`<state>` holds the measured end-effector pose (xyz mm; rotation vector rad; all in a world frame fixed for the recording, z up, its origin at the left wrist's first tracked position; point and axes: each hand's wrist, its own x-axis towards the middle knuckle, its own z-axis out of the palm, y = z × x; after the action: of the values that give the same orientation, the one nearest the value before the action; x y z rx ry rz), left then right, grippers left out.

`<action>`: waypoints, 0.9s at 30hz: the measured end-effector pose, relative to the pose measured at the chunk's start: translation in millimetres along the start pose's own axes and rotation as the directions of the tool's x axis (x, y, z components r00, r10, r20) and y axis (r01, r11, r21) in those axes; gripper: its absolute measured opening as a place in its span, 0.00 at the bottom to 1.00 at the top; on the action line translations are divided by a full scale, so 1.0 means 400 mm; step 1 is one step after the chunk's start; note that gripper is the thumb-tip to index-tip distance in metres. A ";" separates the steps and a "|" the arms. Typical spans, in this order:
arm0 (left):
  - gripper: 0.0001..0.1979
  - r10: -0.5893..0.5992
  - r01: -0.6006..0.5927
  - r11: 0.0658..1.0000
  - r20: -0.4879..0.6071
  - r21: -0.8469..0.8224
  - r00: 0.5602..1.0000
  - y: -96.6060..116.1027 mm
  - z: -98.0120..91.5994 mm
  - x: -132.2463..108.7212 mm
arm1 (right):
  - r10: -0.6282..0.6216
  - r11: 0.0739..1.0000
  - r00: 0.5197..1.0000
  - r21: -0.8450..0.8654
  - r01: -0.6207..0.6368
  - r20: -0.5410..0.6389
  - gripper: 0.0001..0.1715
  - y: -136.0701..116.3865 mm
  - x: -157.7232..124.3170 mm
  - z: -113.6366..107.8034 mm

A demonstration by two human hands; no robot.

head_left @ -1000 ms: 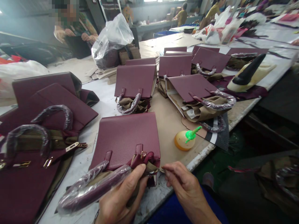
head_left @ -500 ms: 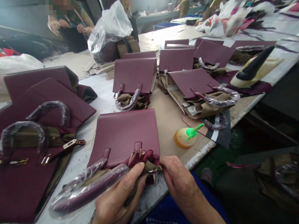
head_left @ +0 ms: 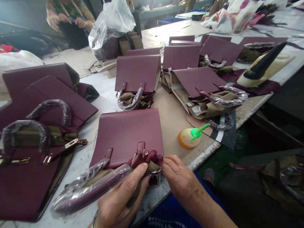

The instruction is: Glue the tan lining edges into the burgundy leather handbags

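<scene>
left hand (head_left: 121, 196): low centre, fingers curled, thumb up, gripping | right hand (head_left: 179, 179): beside it, fingertips pinching leftward

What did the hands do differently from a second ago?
The right hand slid left, closing the gap, and its fingers now touch the bag at its folded corner. The left hand kept pinching the same corner and the wrapped handle. The bag and the glue bottle stayed put on the table.

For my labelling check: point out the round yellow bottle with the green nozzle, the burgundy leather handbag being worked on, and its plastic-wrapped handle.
Round yellow bottle with green nozzle (head_left: 187, 139), head view, its body.
Burgundy leather handbag (head_left: 128, 133), head view, front panel.
Plastic-wrapped handle (head_left: 92, 190), head view, mid-length.
</scene>
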<state>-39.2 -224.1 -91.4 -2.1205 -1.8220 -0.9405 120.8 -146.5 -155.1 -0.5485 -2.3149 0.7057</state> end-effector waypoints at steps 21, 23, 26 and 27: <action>0.17 0.011 -0.011 0.999 0.012 -0.031 1.000 -0.009 0.001 -0.013 | 0.068 0.987 0.994 0.137 -0.080 0.091 0.20 -0.014 -0.001 -0.010; 0.17 0.014 -0.013 0.999 0.019 -0.033 1.000 -0.009 0.000 -0.013 | 0.115 0.978 0.986 0.158 -0.133 0.122 0.19 -0.016 0.001 -0.017; 0.19 0.013 -0.012 0.999 0.023 -0.033 1.000 -0.010 0.000 -0.014 | 0.179 0.959 0.967 0.190 -0.212 0.179 0.15 -0.019 0.008 -0.029; 0.19 0.013 -0.012 0.999 0.022 -0.031 1.000 -0.011 0.001 -0.014 | 0.196 0.950 0.960 0.205 -0.237 0.200 0.14 -0.020 0.011 -0.033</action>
<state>-43.4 -227.8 -95.9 -2.1666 -1.8141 -0.9524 125.2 -145.8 -139.7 -0.6633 -2.3136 1.1520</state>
